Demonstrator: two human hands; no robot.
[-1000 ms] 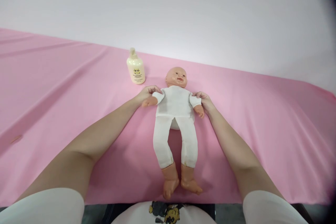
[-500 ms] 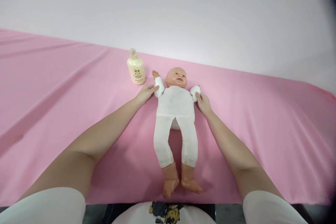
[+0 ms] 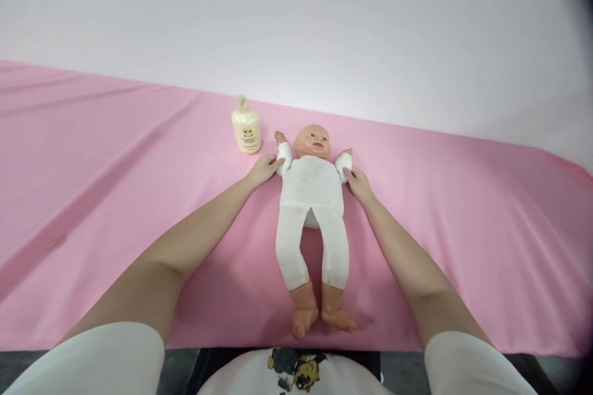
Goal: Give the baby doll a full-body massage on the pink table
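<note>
Left hand (image 3: 264, 170), right hand (image 3: 357, 182) flank doll (image 3: 311, 197).

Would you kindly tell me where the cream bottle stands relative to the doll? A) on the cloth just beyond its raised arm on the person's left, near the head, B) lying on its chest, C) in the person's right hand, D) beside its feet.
A: the cream bottle stands upright on the pink cloth, just beyond the doll's raised arm on the person's left, untouched by either hand.
</note>
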